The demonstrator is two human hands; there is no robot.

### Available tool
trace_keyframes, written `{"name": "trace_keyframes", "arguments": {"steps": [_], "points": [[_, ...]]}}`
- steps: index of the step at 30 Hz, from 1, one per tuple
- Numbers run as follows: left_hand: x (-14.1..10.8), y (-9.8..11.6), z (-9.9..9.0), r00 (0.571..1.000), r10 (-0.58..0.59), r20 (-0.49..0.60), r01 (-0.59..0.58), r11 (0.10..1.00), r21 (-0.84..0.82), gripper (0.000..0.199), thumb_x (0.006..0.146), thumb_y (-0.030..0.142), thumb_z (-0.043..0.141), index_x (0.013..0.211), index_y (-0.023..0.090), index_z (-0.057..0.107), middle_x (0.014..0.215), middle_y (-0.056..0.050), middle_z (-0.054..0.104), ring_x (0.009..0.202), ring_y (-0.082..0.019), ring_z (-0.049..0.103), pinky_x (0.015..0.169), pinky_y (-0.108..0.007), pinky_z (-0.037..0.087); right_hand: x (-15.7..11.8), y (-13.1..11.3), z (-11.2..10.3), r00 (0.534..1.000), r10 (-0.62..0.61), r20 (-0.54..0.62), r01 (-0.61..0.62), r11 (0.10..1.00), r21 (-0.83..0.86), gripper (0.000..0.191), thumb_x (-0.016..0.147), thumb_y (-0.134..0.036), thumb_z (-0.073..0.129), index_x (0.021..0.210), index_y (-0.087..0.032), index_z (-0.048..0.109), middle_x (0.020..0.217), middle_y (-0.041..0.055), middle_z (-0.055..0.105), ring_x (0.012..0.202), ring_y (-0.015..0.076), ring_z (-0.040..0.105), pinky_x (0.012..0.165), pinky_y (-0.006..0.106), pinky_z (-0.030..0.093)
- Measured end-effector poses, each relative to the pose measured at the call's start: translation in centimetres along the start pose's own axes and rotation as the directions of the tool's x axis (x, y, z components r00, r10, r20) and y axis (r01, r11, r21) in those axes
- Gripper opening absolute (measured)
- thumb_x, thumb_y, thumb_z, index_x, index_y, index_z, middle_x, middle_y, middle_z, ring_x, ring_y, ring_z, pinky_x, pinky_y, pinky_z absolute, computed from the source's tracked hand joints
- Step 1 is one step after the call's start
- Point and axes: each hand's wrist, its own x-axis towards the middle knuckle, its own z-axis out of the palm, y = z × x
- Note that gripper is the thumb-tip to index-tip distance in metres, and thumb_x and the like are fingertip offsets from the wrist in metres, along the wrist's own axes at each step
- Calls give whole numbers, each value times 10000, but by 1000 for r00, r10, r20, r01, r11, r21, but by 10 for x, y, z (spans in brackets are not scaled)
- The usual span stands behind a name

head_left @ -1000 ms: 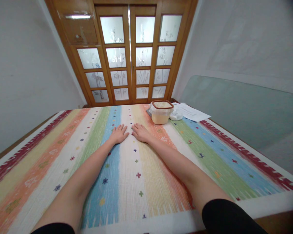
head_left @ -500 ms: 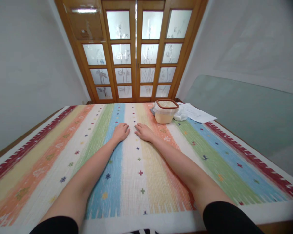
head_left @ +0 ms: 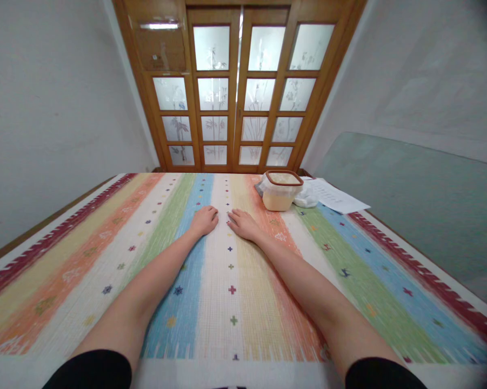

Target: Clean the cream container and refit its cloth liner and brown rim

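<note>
Both arms reach forward over a striped tablecloth (head_left: 217,281) with small cross and star motifs. My left hand (head_left: 205,220) rests palm down on the edge of the blue stripe, its fingers loosely bent and holding nothing. Across a narrow gap of white stripe, my right hand (head_left: 242,223) also lies palm down, fingers slightly spread and nothing in them. The two hands do not touch. Beyond my right hand stands a cream bin (head_left: 278,201) with a brown rim, lined with a translucent plastic bag.
A crumpled white bundle (head_left: 307,195) sits against the bin's right side. Printed paper sheets (head_left: 336,195) lie farther right. A pale green panel (head_left: 409,189) leans along the right wall, and wooden doors (head_left: 235,92) with frosted panes stand behind the table.
The view has turned slightly, so the doors, bin and papers appear a little farther right and lower. Both hands keep their places on the cloth.
</note>
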Motion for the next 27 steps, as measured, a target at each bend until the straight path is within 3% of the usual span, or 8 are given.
{"name": "trace_keyframes", "arguments": {"steps": [14, 18, 23, 27], "points": [[-1, 2, 0, 1000, -4, 29, 2, 998, 59, 336, 1024, 339, 451, 1243, 205, 667, 1289, -110, 683, 1201, -264, 615, 1039, -389, 473, -1, -4, -1, 997, 71, -24, -72, 997, -32, 545, 1062, -511, 433, 1489, -198, 561, 1519, 156, 552, 1431, 299, 482, 1183, 460, 370], [-1, 1, 2, 998, 1, 60, -4, 999, 47, 390, 1031, 367, 428, 1305, 198, 650, 1367, -121, 664, 1279, -265, 594, 1106, -396, 440, -2, -6, -2, 996, 90, -6, -90, 995, -34, 551, 1063, -509, 424, 1501, -197, 548, 1549, 154, 529, 1456, 305, 458, 1200, 479, 348], [-5, 2, 11, 990, 15, 142, -22, 999, 46, 622, 1019, 537, 442, 1545, 205, 474, 1654, -143, 420, 1538, -331, 366, 1258, -510, 264, -2, -7, -2, 996, 91, -2, -91, 995, -36, 546, 1064, -500, 417, 1494, -191, 554, 1559, 158, 521, 1465, 312, 454, 1202, 486, 350], [-6, -1, 17, 980, 5, 197, -14, 999, 45, 691, 1034, 595, 363, 1606, 209, 389, 1707, -153, 317, 1586, -355, 280, 1274, -577, 199, -2, -8, -2, 999, 50, -9, -50, 999, -13, 612, 1060, -500, 422, 1544, -131, 485, 1572, 189, 508, 1474, 311, 453, 1211, 468, 355]]}}
